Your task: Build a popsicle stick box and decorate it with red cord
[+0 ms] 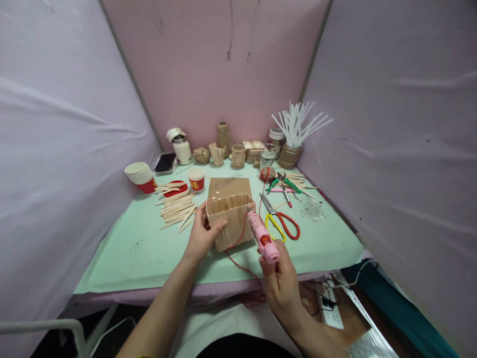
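Clock directions are taken from the box, twelve at the far wall.

The open-topped craft-stick box (234,226) is at the near centre of the green-covered table (112,268), opening upward, sitting slightly askew. A red string (242,266) crosses its near wall and trails down over the table's near edge.

Left hand (204,228), at nine o'clock: gripping the box, thumb flat on the near wall, fingers round the side. Right hand (278,278), at five o'clock: closed around the handle of a pink glue gun (263,236), its nozzle at the box's two o'clock rim corner. Contact between nozzle and wood cannot be determined.

Just beyond the box, at twelve, lies a cardboard sheet (231,186). At three, scissors (274,211) with one yellow and one red handle lie with the blades parted. Loose craft sticks (177,209) are spread between nine and ten; a red-and-white paper cup (196,180) stands at eleven, a nested stack of paper cups (141,176) leans at ten.

Farther out: red yarn ball (267,173) at one; green-handled pliers (290,184) at two; twine cone (222,136) at twelve; white-filled jar (182,150) at eleven. Beyond the yarn ball, also at one, a brown pot (289,156) holds white glue sticks (294,124).
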{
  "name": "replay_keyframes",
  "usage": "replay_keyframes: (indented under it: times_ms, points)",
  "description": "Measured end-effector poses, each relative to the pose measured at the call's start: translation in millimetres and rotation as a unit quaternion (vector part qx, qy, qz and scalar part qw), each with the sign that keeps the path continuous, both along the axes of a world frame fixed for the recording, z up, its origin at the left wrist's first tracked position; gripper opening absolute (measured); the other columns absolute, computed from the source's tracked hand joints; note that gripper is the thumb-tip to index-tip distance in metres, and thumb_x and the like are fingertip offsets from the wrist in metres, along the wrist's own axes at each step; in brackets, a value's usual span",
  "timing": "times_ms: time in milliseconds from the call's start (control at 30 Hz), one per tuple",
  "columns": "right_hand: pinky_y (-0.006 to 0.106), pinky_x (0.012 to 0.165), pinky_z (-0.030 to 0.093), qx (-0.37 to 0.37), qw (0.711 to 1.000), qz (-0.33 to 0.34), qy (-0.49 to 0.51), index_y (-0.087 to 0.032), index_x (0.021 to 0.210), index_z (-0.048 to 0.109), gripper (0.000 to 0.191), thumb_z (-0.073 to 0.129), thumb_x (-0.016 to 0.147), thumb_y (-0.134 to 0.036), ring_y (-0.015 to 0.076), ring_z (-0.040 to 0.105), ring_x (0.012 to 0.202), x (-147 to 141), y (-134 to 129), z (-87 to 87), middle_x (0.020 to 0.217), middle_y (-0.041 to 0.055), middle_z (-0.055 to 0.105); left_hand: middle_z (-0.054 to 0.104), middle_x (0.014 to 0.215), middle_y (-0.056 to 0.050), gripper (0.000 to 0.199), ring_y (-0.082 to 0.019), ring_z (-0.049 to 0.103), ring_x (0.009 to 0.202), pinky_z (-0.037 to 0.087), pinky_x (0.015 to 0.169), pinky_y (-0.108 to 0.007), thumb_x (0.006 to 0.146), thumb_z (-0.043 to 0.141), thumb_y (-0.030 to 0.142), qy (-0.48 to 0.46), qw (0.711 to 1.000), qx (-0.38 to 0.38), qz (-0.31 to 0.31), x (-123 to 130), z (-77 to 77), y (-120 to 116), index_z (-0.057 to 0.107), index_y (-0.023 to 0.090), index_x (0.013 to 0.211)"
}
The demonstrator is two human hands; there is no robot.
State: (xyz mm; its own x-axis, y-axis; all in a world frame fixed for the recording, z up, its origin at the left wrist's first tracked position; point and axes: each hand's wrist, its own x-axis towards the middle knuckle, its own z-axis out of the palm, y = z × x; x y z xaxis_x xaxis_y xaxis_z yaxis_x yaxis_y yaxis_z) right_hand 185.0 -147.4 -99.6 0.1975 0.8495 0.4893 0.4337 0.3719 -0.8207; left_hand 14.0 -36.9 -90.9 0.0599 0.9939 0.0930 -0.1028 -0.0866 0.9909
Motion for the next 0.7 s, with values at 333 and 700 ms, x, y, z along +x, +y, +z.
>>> replay_keyframes:
  times_ms: [333,700]
  points:
    - [0.031,0.073,0.045,0.01,1.0,0.006,-0.001,-0.021,0.107,0.053,0.019,0.039,0.098,-0.031,0.0178,0.053,0.082,-2.6,-0.5,0.7,0.092,0.0044,0.056,0.057,0.131,-0.012,0.081,-0.027,0.058,0.117,0.05,0.094,-0.038,0.064,0.079,0.039,-0.001,1.0,-0.005,0.004,0.3,2.0,-0.3,0.038,0.024,0.132]
    - [0.032,0.072,0.045,0.007,1.0,0.018,0.004,-0.021,0.104,0.054,0.02,0.039,0.098,-0.032,0.018,0.053,0.081,-2.7,-0.7,0.6,0.09,0.0045,0.055,0.056,0.131,-0.012,0.082,-0.026,0.058,0.117,0.05,0.093,-0.036,0.065,0.078,0.039,0.011,1.0,0.001,0.002,0.5,1.9,0.2,0.037,0.023,0.134]
